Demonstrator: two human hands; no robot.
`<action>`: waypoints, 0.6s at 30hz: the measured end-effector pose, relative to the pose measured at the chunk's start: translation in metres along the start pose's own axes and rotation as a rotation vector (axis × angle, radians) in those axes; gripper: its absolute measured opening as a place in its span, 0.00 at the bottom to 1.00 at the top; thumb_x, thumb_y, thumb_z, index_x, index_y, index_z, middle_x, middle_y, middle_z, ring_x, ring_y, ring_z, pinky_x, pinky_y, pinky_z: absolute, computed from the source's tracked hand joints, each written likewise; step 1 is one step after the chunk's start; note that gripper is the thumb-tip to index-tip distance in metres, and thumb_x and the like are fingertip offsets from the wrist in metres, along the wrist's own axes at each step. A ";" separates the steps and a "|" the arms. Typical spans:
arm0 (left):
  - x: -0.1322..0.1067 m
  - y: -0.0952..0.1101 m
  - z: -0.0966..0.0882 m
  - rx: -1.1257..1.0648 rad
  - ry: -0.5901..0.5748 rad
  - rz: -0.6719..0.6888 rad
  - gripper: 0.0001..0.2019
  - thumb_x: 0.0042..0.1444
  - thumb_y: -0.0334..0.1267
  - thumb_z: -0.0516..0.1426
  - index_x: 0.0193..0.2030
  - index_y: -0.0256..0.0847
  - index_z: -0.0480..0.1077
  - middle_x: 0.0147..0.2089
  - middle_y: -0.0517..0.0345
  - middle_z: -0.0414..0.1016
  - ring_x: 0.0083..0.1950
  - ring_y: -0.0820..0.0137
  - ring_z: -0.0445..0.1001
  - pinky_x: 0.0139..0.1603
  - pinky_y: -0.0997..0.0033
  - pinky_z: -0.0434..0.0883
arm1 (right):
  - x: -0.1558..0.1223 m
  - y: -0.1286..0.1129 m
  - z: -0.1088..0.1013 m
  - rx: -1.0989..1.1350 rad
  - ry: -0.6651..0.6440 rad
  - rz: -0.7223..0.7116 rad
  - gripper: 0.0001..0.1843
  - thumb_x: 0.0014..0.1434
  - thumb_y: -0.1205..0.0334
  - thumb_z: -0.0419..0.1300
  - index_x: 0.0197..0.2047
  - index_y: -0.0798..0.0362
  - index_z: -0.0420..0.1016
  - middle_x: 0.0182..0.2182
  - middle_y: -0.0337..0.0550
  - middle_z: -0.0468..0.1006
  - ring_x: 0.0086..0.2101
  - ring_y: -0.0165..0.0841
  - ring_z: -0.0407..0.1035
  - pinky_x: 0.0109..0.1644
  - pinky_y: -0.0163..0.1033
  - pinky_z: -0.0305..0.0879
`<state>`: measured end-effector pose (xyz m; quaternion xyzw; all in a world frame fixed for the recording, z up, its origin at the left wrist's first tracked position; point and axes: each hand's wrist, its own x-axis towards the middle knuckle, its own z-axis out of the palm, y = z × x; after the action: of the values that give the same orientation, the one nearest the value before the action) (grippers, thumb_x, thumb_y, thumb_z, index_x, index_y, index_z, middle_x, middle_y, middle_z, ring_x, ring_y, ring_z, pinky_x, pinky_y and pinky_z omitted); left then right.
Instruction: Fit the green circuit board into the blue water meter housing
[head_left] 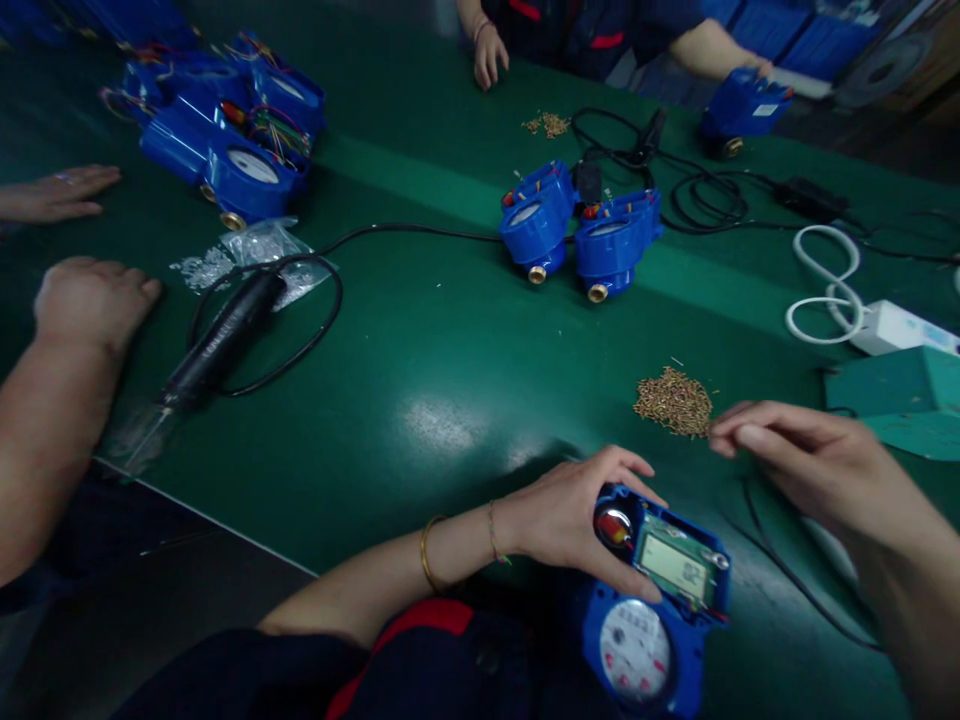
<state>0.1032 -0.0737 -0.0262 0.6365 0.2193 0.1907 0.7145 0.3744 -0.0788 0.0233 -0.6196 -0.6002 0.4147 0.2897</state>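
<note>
My left hand (581, 515) is closed around the upper part of a blue water meter (652, 610) at the lower right, thumb across its front. The meter's top compartment lies uncovered, showing a small display (673, 565) on a circuit board and a round battery-like part. Below that is a white round dial (634, 648). Just right of a pile of small brass-coloured screws (673, 402), my right hand (802, 445) has thumb and fingertips pinched together. Whatever sits in that pinch is too small to make out.
Two blue meters (534, 222) stand mid-table. More meters (225, 140), a bag of clear small parts (274, 250) and a black electric screwdriver (221, 335) lie left, near a person's hands (97, 300). Cables and a white power strip (907, 328) are right. Another person touches a meter (742, 110).
</note>
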 end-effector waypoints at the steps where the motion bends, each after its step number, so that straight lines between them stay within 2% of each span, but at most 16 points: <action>1: 0.000 0.000 0.000 -0.002 -0.003 0.003 0.43 0.37 0.40 0.73 0.60 0.43 0.60 0.58 0.47 0.77 0.58 0.53 0.76 0.61 0.53 0.66 | -0.011 0.010 -0.014 -0.114 0.137 0.068 0.18 0.60 0.42 0.64 0.37 0.49 0.81 0.35 0.49 0.80 0.34 0.39 0.75 0.38 0.41 0.72; 2: 0.000 0.000 -0.001 -0.001 -0.003 0.004 0.42 0.37 0.40 0.73 0.60 0.43 0.61 0.58 0.47 0.77 0.58 0.53 0.75 0.61 0.53 0.66 | -0.025 0.021 -0.027 -0.244 0.196 0.120 0.20 0.59 0.41 0.62 0.41 0.49 0.80 0.36 0.51 0.81 0.34 0.42 0.76 0.36 0.44 0.72; 3: 0.000 0.000 -0.001 0.000 0.000 0.003 0.42 0.37 0.40 0.72 0.60 0.42 0.61 0.58 0.47 0.77 0.58 0.52 0.75 0.61 0.53 0.65 | -0.039 0.033 -0.039 -0.424 0.237 0.156 0.21 0.58 0.40 0.61 0.41 0.49 0.80 0.32 0.51 0.81 0.31 0.45 0.76 0.32 0.45 0.71; 5: 0.000 0.001 -0.002 0.005 0.000 0.000 0.41 0.37 0.39 0.72 0.60 0.42 0.61 0.58 0.47 0.77 0.59 0.52 0.74 0.62 0.52 0.65 | -0.066 0.058 -0.052 -0.792 0.210 0.190 0.19 0.58 0.42 0.56 0.41 0.47 0.78 0.29 0.51 0.79 0.27 0.47 0.74 0.27 0.47 0.68; 6: 0.000 0.001 -0.003 0.010 -0.002 -0.005 0.41 0.38 0.39 0.72 0.60 0.42 0.60 0.58 0.47 0.77 0.59 0.52 0.74 0.61 0.51 0.65 | -0.077 0.070 -0.054 -0.855 0.223 0.201 0.19 0.58 0.45 0.55 0.41 0.48 0.77 0.30 0.53 0.78 0.26 0.48 0.73 0.26 0.48 0.67; 7: 0.000 0.001 -0.003 0.015 -0.004 -0.013 0.41 0.38 0.38 0.71 0.60 0.42 0.60 0.58 0.47 0.77 0.59 0.52 0.74 0.61 0.51 0.65 | -0.085 0.081 -0.052 -0.901 0.203 0.213 0.19 0.57 0.48 0.54 0.45 0.50 0.76 0.35 0.54 0.78 0.29 0.48 0.74 0.29 0.48 0.69; 9: 0.000 0.001 -0.004 0.025 -0.014 -0.025 0.41 0.39 0.38 0.71 0.60 0.42 0.59 0.58 0.47 0.76 0.58 0.53 0.74 0.61 0.50 0.65 | -0.093 0.100 -0.044 -0.986 0.266 0.236 0.25 0.53 0.53 0.54 0.50 0.57 0.74 0.41 0.61 0.74 0.37 0.54 0.73 0.38 0.54 0.71; 11: 0.000 0.001 -0.004 0.023 -0.017 -0.027 0.41 0.39 0.39 0.71 0.60 0.42 0.59 0.58 0.47 0.76 0.57 0.54 0.75 0.61 0.51 0.66 | -0.091 0.115 -0.034 -1.041 0.318 0.265 0.28 0.50 0.58 0.54 0.52 0.63 0.71 0.42 0.65 0.71 0.41 0.57 0.70 0.44 0.58 0.69; 13: 0.000 0.001 -0.003 0.009 -0.017 -0.020 0.41 0.39 0.39 0.71 0.60 0.41 0.59 0.58 0.46 0.76 0.56 0.55 0.75 0.61 0.51 0.66 | -0.085 0.123 -0.027 -1.060 0.346 0.297 0.26 0.50 0.61 0.53 0.51 0.64 0.71 0.39 0.62 0.70 0.38 0.55 0.70 0.43 0.56 0.68; 15: 0.000 0.000 -0.003 -0.002 -0.011 -0.013 0.41 0.39 0.39 0.71 0.60 0.41 0.59 0.58 0.44 0.76 0.56 0.55 0.75 0.61 0.51 0.67 | -0.082 0.124 -0.026 -1.056 0.365 0.315 0.21 0.50 0.62 0.54 0.48 0.60 0.70 0.33 0.54 0.68 0.32 0.50 0.70 0.37 0.52 0.68; 18: 0.000 0.000 -0.003 0.008 -0.003 -0.013 0.41 0.39 0.40 0.71 0.60 0.41 0.59 0.58 0.45 0.76 0.56 0.54 0.75 0.60 0.51 0.67 | -0.091 0.108 -0.036 -1.026 0.403 0.286 0.18 0.56 0.56 0.55 0.48 0.55 0.68 0.29 0.49 0.67 0.29 0.49 0.68 0.30 0.49 0.65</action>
<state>0.1015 -0.0716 -0.0266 0.6383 0.2230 0.1844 0.7133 0.4654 -0.1752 -0.0369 -0.8229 -0.5679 -0.0211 0.0015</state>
